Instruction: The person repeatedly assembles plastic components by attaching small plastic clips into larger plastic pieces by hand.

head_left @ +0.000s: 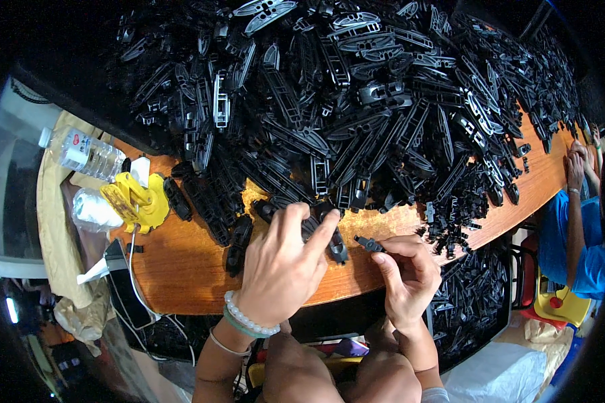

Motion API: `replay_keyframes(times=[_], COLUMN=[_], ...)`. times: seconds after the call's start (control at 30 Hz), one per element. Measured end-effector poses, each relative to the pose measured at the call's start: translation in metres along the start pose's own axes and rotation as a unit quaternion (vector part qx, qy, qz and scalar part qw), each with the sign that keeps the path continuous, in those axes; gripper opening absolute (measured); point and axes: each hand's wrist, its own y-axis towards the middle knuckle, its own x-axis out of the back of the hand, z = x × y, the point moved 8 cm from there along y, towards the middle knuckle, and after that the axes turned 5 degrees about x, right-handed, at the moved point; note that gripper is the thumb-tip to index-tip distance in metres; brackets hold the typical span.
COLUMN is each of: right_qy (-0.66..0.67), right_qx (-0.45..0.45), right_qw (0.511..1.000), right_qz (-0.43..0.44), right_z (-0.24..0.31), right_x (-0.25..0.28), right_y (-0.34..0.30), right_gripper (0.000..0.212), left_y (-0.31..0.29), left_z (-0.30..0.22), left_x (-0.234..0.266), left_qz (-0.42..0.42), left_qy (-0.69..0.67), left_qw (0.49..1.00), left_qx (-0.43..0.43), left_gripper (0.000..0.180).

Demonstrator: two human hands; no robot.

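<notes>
My left hand [286,258], with a pale bead bracelet at the wrist, reaches over the table edge with its fingers bent down around a dark black plastic part [337,250]. The hand covers much of this part, so its full shape is hidden. Between the thumb and fingertips of my right hand [410,272] is a small black plastic piece [368,243], held just right of the left hand and apart from the larger part. Several chunky black assemblies [238,245] lie left of my left hand. Small black pieces [450,221] form a heap beyond my right hand.
A large pile of long black plastic frames [356,101] covers the wooden table [181,282]. At left are a yellow holder [138,201], a clear water bottle [84,154] and a white cable [136,275]. A bin of black parts [470,295] sits below right. A person in blue [571,235] works far right.
</notes>
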Motion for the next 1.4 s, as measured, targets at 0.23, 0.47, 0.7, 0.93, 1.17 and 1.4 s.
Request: replay_keyframes(times=[0.23,0.47,0.7,0.93,1.17,1.4], right_qy=[0.026,0.041,-0.113,0.075,-0.087,0.060], right_qx=[0.056,0.059,0.205,0.068,0.196,-0.057], right_qw=[0.998,0.996,0.971,0.994,0.974,0.969], right_qz=[0.020,0.053,0.055,0.045,0.076,0.234], right_z=[0.011,0.014,0.039,0.025,0.046,0.019], right_x=[0.003,-0.004,-0.001,0.008,0.008,0.003], right_y=[0.006,0.002,-0.005,-0.010,-0.017,-0.032], right_gripper=[0.012,0.018,0.012,0.007,0.011,0.029], left_y=[0.000,-0.019,-0.041,-0.052,-0.056,-0.060], left_z=[-0.014,-0.009,0.002,-0.007,-0.013,-0.016], left_x=[-0.011,-0.017,-0.040,-0.039,-0.038,-0.023], left_qz=[0.049,0.093,0.123,0.172,0.158,0.143], left_qy=[-0.085,-0.361,-0.650,-0.605,-0.626,-0.493], left_qw=[0.993,0.925,0.709,0.739,0.712,0.834], left_qx=[-0.063,0.079,0.244,0.242,0.275,0.202], left_gripper=[0.025,0.026,0.027,0.027,0.024,0.012])
